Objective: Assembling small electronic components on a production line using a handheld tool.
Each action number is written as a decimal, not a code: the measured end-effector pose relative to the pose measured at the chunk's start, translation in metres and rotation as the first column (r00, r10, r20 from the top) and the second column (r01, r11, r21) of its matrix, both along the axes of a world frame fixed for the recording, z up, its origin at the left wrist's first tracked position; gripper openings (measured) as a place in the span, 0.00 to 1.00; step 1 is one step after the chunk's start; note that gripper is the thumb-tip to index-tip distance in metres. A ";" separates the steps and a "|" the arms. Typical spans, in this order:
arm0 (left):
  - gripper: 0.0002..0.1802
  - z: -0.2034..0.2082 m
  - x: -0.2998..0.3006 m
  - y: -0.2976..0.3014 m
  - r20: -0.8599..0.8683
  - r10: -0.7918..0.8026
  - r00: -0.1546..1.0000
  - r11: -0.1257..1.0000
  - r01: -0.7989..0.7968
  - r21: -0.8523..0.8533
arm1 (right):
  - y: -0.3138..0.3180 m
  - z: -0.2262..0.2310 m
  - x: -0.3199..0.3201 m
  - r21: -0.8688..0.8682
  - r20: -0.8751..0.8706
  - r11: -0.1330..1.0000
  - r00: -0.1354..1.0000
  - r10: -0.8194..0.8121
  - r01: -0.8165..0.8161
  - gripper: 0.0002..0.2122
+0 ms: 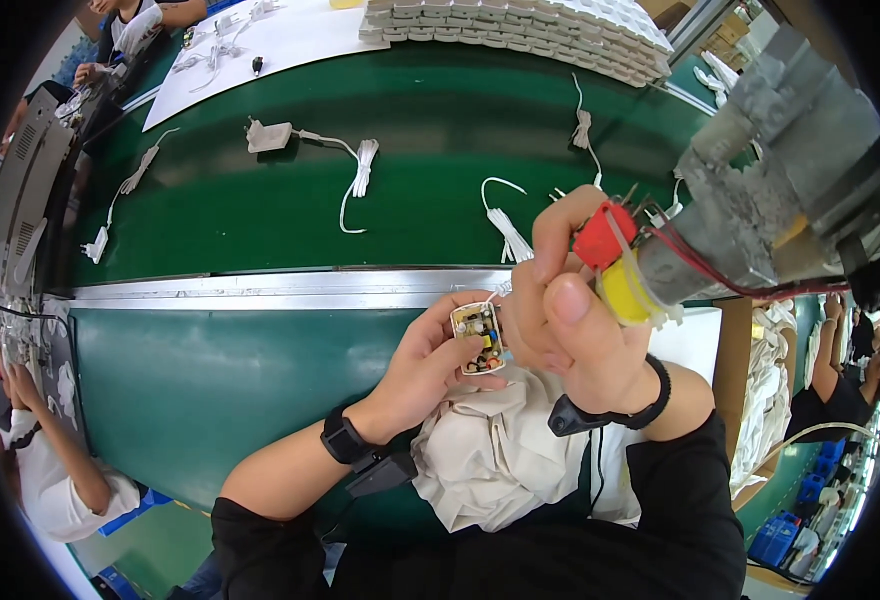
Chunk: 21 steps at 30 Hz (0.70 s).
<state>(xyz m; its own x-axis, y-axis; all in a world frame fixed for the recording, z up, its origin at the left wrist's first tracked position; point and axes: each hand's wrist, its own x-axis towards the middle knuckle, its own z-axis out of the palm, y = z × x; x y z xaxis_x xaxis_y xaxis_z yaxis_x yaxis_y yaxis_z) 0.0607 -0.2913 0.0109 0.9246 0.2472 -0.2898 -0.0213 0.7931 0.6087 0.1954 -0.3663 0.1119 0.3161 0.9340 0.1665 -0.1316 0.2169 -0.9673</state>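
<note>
My left hand (410, 365) grips a small white adapter case (478, 338) with its circuit board facing up, the thumb lying over the components. A white cable leads off from its upper end. Close by on the right, my right hand (585, 330) is raised, with its fingers closed around the red and yellow end piece (605, 236) of a bulky grey tool (750, 190). Red and dark wires run along this tool. The tool's tip is hidden behind my fingers. Beneath both hands lies a crumpled cream cloth (500, 450).
Across a metal rail (260, 290), a green belt (430, 150) carries a white plug adapter (270, 136) and several bundled cables. Stacked white trays (520, 35) stand at the back. A cardboard box (735, 400) of white pieces is at right. Other people work on both sides.
</note>
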 end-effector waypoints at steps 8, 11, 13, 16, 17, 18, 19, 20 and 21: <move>0.22 0.000 -0.010 0.008 0.075 0.016 0.997 0.999 -0.013 -0.038 | 0.009 0.003 -0.010 -0.018 0.011 0.999 1.000 0.029 -0.029 0.12; 0.22 -0.001 -0.013 0.011 0.092 0.005 0.996 0.998 0.000 -0.056 | 0.010 0.005 -0.012 -0.024 0.014 0.999 0.999 0.035 -0.034 0.13; 0.22 -0.001 -0.016 0.013 0.108 -0.009 0.994 0.995 0.019 -0.094 | 0.011 0.006 -0.016 -0.029 0.016 0.999 0.999 0.039 -0.039 0.13; 0.22 0.001 -0.018 0.017 0.191 -0.035 0.981 0.980 0.072 -0.185 | 0.015 0.006 -0.022 -0.037 0.017 0.998 0.999 0.046 -0.046 0.14; 0.22 0.001 -0.018 0.018 0.233 -0.046 0.971 0.968 0.100 -0.228 | 0.017 0.006 -0.024 -0.040 0.018 0.998 0.999 0.049 -0.049 0.14; 0.22 0.001 -0.019 0.019 0.233 -0.044 0.971 0.968 0.099 -0.229 | 0.021 0.005 -0.027 -0.042 0.018 0.998 0.998 0.052 -0.051 0.15; 0.22 0.001 -0.020 0.020 0.239 -0.042 0.970 0.968 0.099 -0.232 | 0.022 0.005 -0.028 -0.045 0.018 0.998 0.998 0.055 -0.054 0.15; 0.22 0.001 -0.022 0.020 0.245 -0.041 0.969 0.966 0.101 -0.236 | 0.024 0.005 -0.030 -0.048 0.018 0.997 0.998 0.057 -0.056 0.15; 0.23 0.001 -0.023 0.021 0.251 -0.040 0.967 0.965 0.102 -0.240 | 0.025 0.005 -0.032 -0.051 0.018 0.997 0.998 0.059 -0.058 0.16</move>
<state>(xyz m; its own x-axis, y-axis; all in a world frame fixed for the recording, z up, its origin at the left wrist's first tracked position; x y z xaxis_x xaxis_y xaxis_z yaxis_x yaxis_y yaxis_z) 0.0377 -0.2704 0.0118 0.9870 0.1268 -0.0987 -0.0811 0.9234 0.3751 0.1638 -0.3418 0.1167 0.2577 0.9583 0.1239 -0.1239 0.1599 -0.9793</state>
